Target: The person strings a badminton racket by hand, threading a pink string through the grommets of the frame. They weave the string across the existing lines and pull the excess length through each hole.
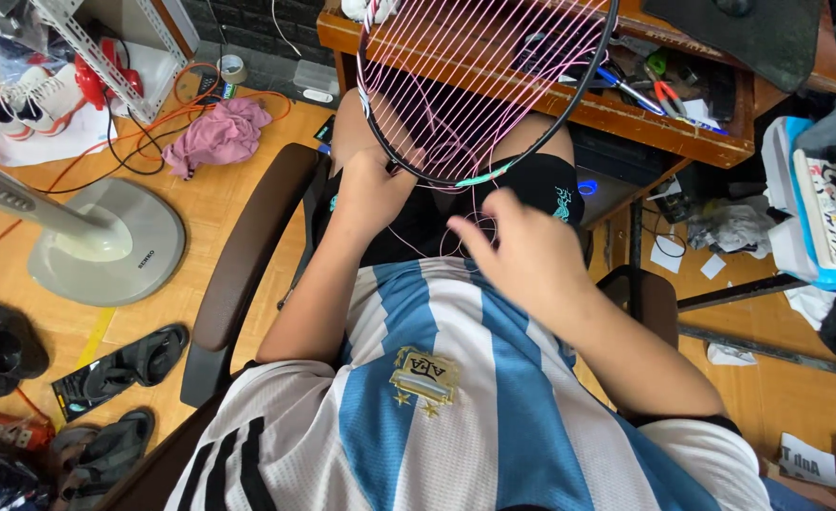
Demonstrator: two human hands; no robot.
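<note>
Racket lay head-toward-the-person over the lap, its frame's near rim just above the black shorts, far end running up over the wooden bench. Long axis ran near-to-far, tilted slightly right; handle out of view. Pink strings partly woven, loose ends trailing down off the near rim.

Left hand was closed around the frame at its near-left edge, thumb and fingers pinching the rim. Right hand hovered just near of the rim, blurred, fingers loosely curled; a pink loop of string sat at its fingertips, but whether it was gripped, cannot tell.

Judged: frame light and stiff, likely fragile to twisting while unevenly strung; best held at the rim, as the left hand did. String thin, springy, slippery — wants a firm pinch.

Fan base on floor, left.
</note>
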